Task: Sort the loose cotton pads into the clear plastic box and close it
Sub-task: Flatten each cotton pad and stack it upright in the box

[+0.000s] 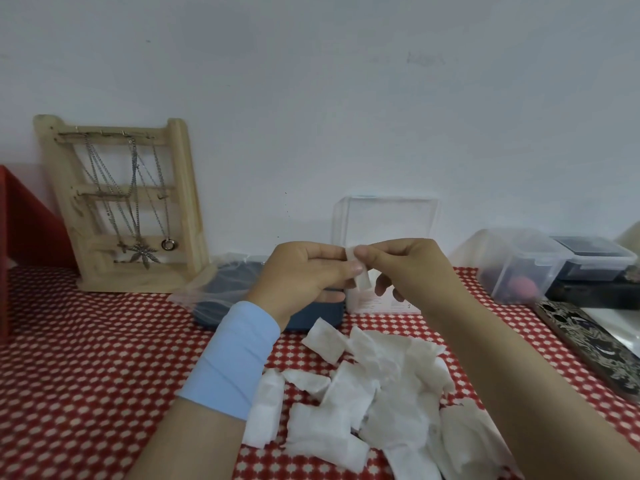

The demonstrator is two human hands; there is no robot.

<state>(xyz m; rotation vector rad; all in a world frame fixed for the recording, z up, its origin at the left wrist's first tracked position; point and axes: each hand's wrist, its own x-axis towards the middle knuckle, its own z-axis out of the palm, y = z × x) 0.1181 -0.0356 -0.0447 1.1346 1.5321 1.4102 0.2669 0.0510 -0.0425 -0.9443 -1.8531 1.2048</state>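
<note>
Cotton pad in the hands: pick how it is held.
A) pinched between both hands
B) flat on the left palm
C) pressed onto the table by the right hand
A: left hand and right hand both pinch the cotton pad, raised above the pile.

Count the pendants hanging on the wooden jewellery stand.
3: a cross on the left, a leaf in the middle, a ring on the right; others may be hidden.

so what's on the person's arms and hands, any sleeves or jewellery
The left hand is bare, with a wide light blue fabric band wrapped round the forearm just behind the wrist. The right hand and forearm are bare: no sleeve, glove, ring or watch shows.
</note>
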